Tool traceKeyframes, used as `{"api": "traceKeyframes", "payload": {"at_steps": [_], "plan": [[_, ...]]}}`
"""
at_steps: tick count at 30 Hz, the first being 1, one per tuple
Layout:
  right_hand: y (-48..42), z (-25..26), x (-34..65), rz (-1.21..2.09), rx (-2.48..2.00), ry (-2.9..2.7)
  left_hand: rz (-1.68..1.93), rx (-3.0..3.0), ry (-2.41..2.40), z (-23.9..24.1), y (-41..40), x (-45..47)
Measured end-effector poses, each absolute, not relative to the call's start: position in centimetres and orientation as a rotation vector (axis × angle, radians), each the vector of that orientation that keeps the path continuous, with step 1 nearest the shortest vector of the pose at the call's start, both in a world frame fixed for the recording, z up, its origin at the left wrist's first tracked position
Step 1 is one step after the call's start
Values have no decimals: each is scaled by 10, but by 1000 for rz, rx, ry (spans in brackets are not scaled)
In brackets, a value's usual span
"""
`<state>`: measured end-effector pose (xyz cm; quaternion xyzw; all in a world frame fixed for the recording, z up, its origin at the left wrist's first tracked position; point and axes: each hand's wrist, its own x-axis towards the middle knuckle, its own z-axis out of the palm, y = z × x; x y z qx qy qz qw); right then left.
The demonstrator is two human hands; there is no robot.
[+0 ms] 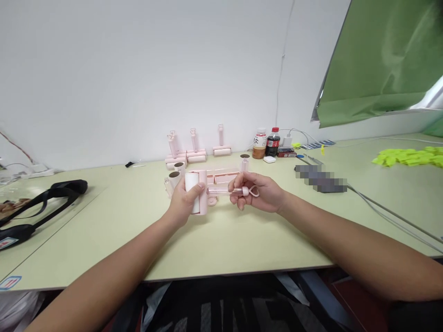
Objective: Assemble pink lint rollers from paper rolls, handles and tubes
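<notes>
I see both hands above the pale green surface [242, 240]: left hand [183, 203] gripping the pink-and-white lint roller [196, 191], right hand [261, 192] pinching its clear pink handle [228, 191].

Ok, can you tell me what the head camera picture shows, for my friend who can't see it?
Two bare hands hold a pink lint roller over a pale green table: the left hand grips its white roll, the right hand pinches its handle. More pink rollers stand behind, near two bottles.
</notes>
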<state>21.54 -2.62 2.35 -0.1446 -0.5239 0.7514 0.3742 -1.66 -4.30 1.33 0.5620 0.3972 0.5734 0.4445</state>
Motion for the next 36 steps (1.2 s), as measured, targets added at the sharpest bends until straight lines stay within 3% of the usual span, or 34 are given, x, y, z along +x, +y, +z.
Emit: {"api": "traceKeyframes", "payload": {"at_steps": [23, 31, 36], "plan": [[-41, 27, 210, 1984, -379, -1164, 1401, 1273, 913, 7, -53, -5], [-45, 58, 223, 1619, -338, -1220, 1391, 1385, 782, 19, -38, -15], [-36, 69, 239, 1458, -379, -1141, 1246, 1846, 1058, 18, -30, -14]]}}
